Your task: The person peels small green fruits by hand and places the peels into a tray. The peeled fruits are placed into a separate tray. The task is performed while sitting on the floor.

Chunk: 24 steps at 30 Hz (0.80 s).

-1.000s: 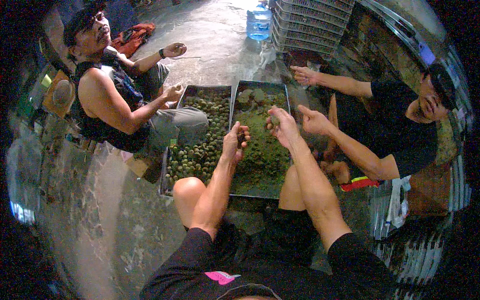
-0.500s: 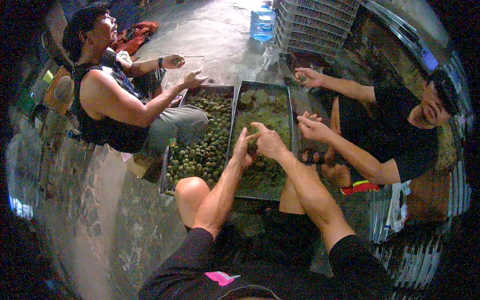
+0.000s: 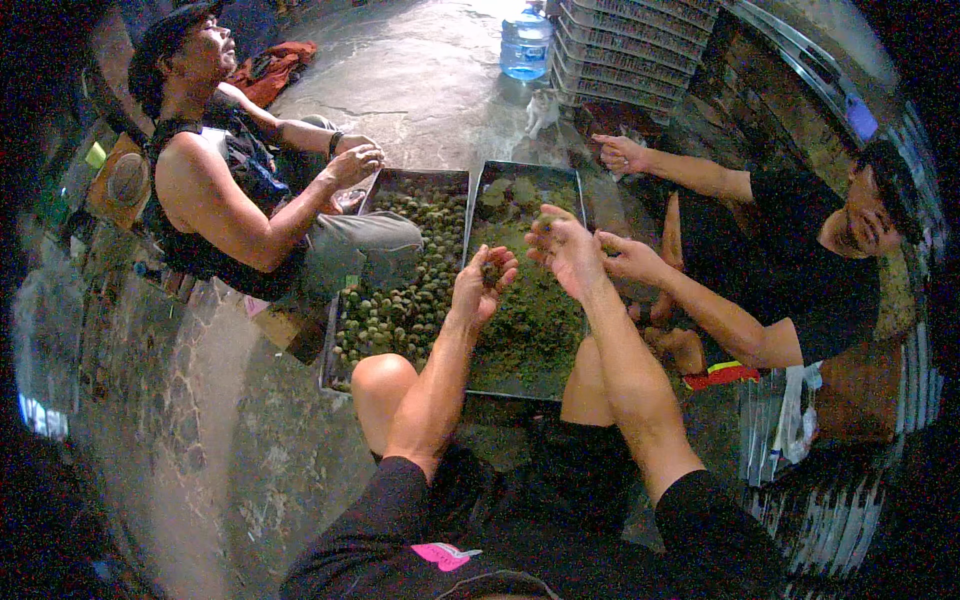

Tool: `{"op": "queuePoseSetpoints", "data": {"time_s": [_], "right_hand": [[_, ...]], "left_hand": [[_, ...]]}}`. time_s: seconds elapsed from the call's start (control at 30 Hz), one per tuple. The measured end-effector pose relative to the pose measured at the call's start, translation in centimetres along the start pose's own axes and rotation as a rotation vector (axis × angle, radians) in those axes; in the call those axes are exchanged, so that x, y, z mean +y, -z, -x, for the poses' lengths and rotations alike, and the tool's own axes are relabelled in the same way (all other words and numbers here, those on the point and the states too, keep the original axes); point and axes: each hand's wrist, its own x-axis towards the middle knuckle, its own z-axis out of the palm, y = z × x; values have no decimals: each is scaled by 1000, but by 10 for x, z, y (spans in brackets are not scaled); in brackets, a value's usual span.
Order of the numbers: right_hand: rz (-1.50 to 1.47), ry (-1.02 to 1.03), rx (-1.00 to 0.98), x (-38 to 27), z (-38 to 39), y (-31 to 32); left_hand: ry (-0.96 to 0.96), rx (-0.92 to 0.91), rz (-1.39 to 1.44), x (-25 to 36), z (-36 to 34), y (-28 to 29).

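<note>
My left hand (image 3: 478,290) is turned palm up over the middle of two trays, its fingers curled round a small dark, roundish lump (image 3: 490,273). To its right and a little farther off, my right hand (image 3: 566,252) is raised with bent fingers; what it pinches, if anything, is too blurred to name. Below both hands lies a dark-rimmed tray (image 3: 583,200) of loose green, crumbly matter (image 3: 530,340). Beside it on the left stands a second tray (image 3: 420,174), filled with many small round greenish-brown lumps (image 3: 400,310).
A co-worker sits at the left (image 3: 220,200), hands together; another at the right (image 3: 760,250) reaches an arm close to my right hand. Beyond the trays are a cat (image 3: 541,114), a blue water jug (image 3: 526,45) and stacked crates (image 3: 625,50).
My hands were close together over the green matter; they have moved apart, the right one up and to the right. The left co-worker's hands have come together.
</note>
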Motion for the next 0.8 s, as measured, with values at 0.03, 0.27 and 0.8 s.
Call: {"op": "queuePoseSetpoints", "data": {"time_s": [0.03,0.27,0.8], "right_hand": [[-119,-31,58,-7,2,-3],[142,-53,70,5,-17,39],[46,-48,220,-1,-20,38]], "left_hand": [[-49,18,-25,3,3,-3],[-10,-9,-229,6,9,-7],[-31,-6,-259,9,-3,11]]}}
